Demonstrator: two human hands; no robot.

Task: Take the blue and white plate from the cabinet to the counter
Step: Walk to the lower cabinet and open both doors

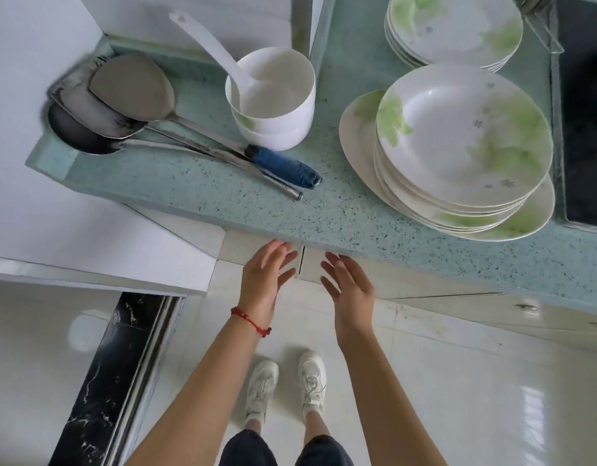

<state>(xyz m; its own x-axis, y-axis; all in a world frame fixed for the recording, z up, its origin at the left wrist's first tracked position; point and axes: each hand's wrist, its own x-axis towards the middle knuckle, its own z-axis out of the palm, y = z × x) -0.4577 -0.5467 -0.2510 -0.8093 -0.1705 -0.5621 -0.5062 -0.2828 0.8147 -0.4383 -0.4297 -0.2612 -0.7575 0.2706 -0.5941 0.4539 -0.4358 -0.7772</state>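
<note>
No blue and white plate is in view. The cabinet doors (327,269) under the speckled green counter (324,210) are closed, with a thin seam between them. My left hand (265,275) is open, fingers spread, in front of the left door next to the seam. My right hand (349,287) is open too, fingers apart, in front of the right door. Both hands hold nothing and hover just below the counter's front edge.
On the counter sit a stack of white and green plates (458,146), a second stack (455,28) behind it, white bowls with a ladle (273,95), metal spatulas and ladles (129,95) and a blue-handled tool (283,166). A black hob (586,129) lies at the right.
</note>
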